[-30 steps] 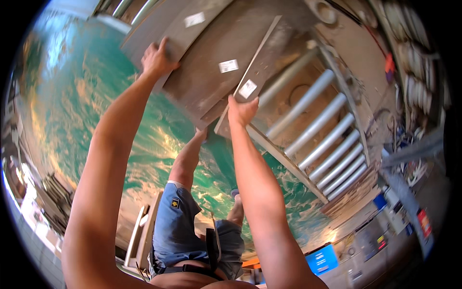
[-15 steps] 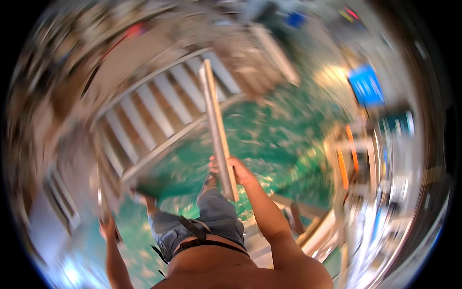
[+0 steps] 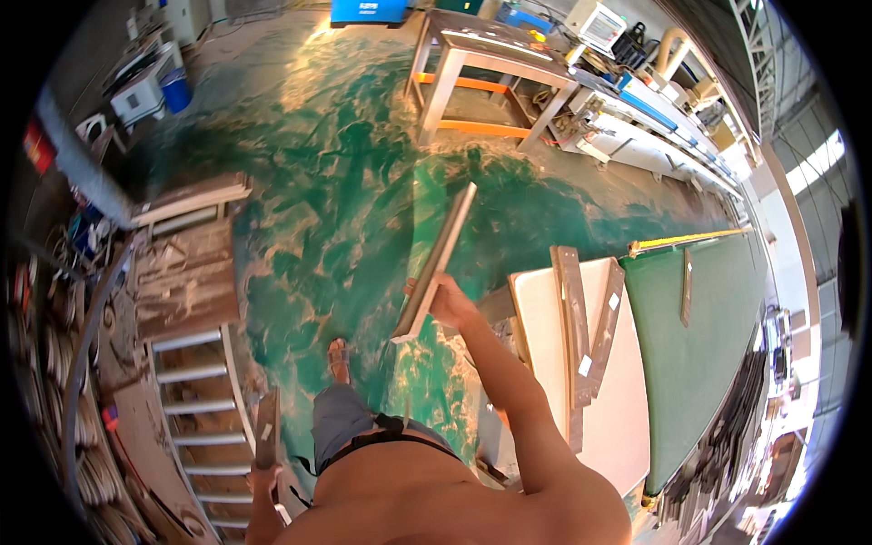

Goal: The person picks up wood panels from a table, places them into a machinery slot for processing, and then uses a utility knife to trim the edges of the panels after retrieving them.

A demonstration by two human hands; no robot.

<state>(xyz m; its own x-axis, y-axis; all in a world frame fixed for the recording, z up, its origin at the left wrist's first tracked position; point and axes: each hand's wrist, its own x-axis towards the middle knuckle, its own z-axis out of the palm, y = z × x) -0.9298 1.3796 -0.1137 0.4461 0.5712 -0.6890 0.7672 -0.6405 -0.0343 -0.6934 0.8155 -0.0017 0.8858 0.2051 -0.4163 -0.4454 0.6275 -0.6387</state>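
Note:
My right hand, out in front of me, is closed round a long narrow wooden board. That board is held tilted, its far end up and to the right, its near end just past my fingers. Low on the left, my left hand grips the end of a brown wooden board with a small pale label on its face. It points away from me, beside the roller conveyor. Part of the left fingers is hidden.
On my right, dark boards lie on a pale panel next to a green-topped table. Ahead stands a wooden workbench with orange rails. A dusty wooden platform is left. Sawdust covers the green floor.
My view has swung right: the roller conveyor has moved from ahead to my lower left, and the workbench and green-topped table have come into view. Both hands keep their boards.

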